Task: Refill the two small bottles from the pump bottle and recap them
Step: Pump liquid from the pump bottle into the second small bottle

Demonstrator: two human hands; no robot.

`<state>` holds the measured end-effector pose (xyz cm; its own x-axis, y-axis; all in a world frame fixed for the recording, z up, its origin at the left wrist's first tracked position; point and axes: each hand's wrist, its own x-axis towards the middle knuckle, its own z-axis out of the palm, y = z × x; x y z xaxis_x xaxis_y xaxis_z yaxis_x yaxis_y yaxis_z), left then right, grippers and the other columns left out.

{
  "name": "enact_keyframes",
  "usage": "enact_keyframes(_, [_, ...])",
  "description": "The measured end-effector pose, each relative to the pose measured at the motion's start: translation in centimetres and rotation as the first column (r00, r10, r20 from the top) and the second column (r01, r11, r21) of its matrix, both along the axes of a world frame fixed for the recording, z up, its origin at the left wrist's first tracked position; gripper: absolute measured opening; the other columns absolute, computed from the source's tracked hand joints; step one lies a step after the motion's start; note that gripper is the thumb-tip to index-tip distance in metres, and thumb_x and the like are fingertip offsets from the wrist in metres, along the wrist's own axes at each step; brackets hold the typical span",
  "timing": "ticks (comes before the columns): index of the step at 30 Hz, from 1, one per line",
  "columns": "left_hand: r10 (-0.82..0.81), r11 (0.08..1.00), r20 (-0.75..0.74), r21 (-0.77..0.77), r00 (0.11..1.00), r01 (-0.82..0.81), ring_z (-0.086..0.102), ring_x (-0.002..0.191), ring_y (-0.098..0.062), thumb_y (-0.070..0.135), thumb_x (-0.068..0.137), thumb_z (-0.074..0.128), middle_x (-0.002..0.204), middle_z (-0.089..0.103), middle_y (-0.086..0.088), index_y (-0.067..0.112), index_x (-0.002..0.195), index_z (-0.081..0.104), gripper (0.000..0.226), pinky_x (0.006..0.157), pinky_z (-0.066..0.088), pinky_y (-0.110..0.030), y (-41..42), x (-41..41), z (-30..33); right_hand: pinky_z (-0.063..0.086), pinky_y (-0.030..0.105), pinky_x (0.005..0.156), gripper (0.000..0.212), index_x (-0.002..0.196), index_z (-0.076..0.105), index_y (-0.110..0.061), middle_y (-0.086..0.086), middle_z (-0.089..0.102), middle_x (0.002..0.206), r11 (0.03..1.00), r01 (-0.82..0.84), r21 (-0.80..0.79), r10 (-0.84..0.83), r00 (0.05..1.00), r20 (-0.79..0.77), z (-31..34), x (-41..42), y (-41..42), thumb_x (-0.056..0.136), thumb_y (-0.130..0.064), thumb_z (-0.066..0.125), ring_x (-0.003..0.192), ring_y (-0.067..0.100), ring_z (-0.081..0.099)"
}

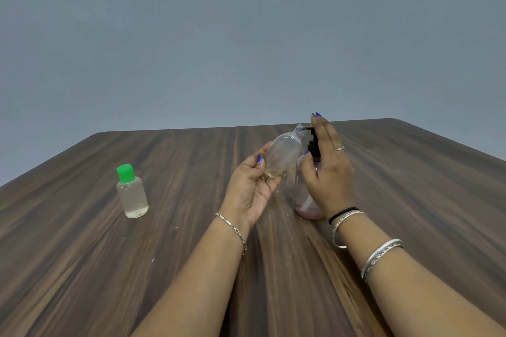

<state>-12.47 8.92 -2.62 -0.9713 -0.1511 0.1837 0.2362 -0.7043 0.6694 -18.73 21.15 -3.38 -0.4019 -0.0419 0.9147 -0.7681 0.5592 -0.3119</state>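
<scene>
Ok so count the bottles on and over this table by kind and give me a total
Small clear bottles: 2, one with a green cap standing on the table, one uncapped held tilted in the left hand
Pump bottles: 1, under the right hand
Total: 3

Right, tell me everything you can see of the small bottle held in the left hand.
The uncapped small bottle is clear plastic as it looks, with rounded shoulders and a short neck. Its cap is off and not in view. It is nearly empty, with only a thin yellowish pool at its base. It is tilted, mouth up and to the right, close against the black pump head of the pump bottle. The left hand holds it near the base, thumb on the front, above the table.
</scene>
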Motion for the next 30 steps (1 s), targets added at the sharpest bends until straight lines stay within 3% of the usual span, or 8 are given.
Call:
enact_keyframes(5, [-0.009, 1.0, -0.001, 0.013, 1.0, 0.009, 0.066, 0.094, -0.017, -0.002, 0.096, 0.032, 0.107, 0.067, -0.011, 0.004, 0.111, 0.058, 0.031, 0.085, 0.052, -0.029, 0.02, -0.11, 0.0, 0.043, 0.024, 0.069, 0.051, 0.123, 0.042, -0.024, 0.006, 0.052, 0.129, 0.997, -0.062, -0.034, 0.063, 0.998, 0.024, 0.41, -0.01, 0.01, 0.073, -0.023, 0.041, 0.107, 0.007, 0.046])
enact_keyframes(9, [0.003, 1.0, 0.02, 0.01, 1.0, -0.003, 0.067, 0.092, -0.016, -0.002, 0.096, 0.032, 0.104, 0.068, -0.009, 0.006, 0.105, 0.061, 0.031, 0.084, 0.053, -0.03, 0.01, -0.13, -0.29, 0.045, 0.026, 0.066, 0.042, 0.112, 0.051, -0.011, 0.012, 0.058, 0.114, 0.998, -0.051, -0.042, 0.05, 0.999, -0.018, 0.38, -0.05, -0.15, 0.072, -0.019, 0.046, 0.094, 0.009, 0.048])
enact_keyframes(14, [0.004, 1.0, 0.007, 0.011, 1.0, -0.004, 0.068, 0.089, -0.015, -0.001, 0.097, 0.032, 0.1, 0.07, -0.007, 0.006, 0.105, 0.061, 0.031, 0.081, 0.055, -0.029, -0.08, -0.07, -0.16, 0.044, 0.022, 0.072, 0.048, 0.123, 0.047, -0.02, 0.005, 0.057, 0.126, 1.0, -0.015, -0.025, 0.015, 1.0, -0.019, -0.05, -0.25, -0.17, 0.075, -0.02, 0.044, 0.106, 0.008, 0.049])
enact_keyframes(19, [0.003, 1.0, -0.012, 0.01, 1.0, -0.003, 0.068, 0.089, -0.015, -0.001, 0.097, 0.032, 0.103, 0.069, -0.008, 0.004, 0.111, 0.058, 0.03, 0.087, 0.051, -0.03, -0.05, -0.11, 0.0, 0.043, 0.024, 0.076, 0.062, 0.138, 0.045, -0.013, 0.003, 0.047, 0.142, 1.0, 0.011, 0.002, -0.011, 1.0, -0.005, 0.02, -0.26, -0.28, 0.077, -0.022, 0.04, 0.118, 0.008, 0.041])
enact_keyframes(30, [0.016, 1.0, 0.01, 0.015, 1.0, -0.016, 0.069, 0.087, -0.014, -0.002, 0.096, 0.032, 0.106, 0.066, -0.009, 0.004, 0.109, 0.059, 0.031, 0.081, 0.055, -0.029, -0.17, -0.19, -0.32, 0.044, 0.022, 0.068, 0.04, 0.109, 0.057, -0.011, 0.007, 0.062, 0.112, 0.999, -0.015, -0.052, 0.013, 0.999, -0.039, 0.39, -0.25, -0.4, 0.071, -0.017, 0.048, 0.095, 0.008, 0.051])
